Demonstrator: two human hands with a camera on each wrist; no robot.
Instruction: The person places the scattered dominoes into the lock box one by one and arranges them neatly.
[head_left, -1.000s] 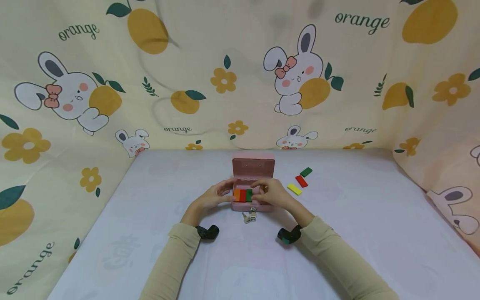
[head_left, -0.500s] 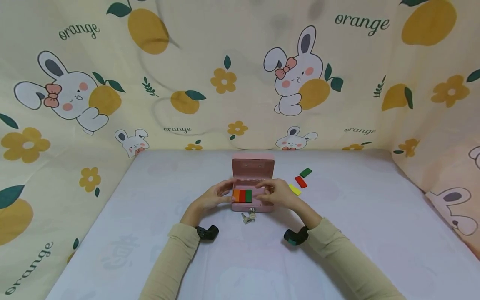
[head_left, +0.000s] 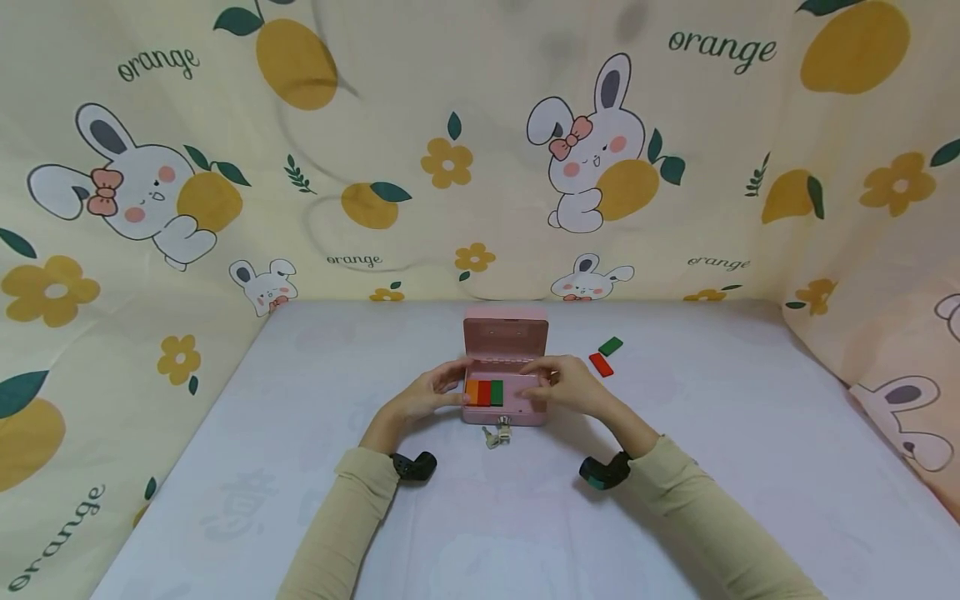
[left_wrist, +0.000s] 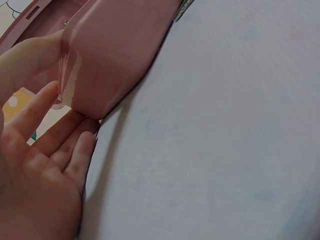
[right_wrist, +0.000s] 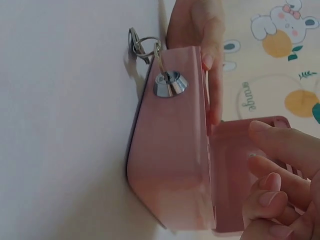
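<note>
A pink metal cash box stands on the table with its lid raised. Along the left of its inside lie an orange block, a red block and a green block, side by side. My left hand grips the left end of the box, the thumb at the rim and other fingers against the outer wall. Over the right part of the box hovers my right hand; its fingers are loosely bent and nothing shows between them. In the right wrist view, a key sits in the lock.
On the table, right of the box, lie a loose green block and a loose red block. Keys hang at the box front. A printed cloth rises behind.
My right hand has drawn back to the right, away from the green block in the box. It now covers the yellow block on the table. My left hand has stayed at the box.
</note>
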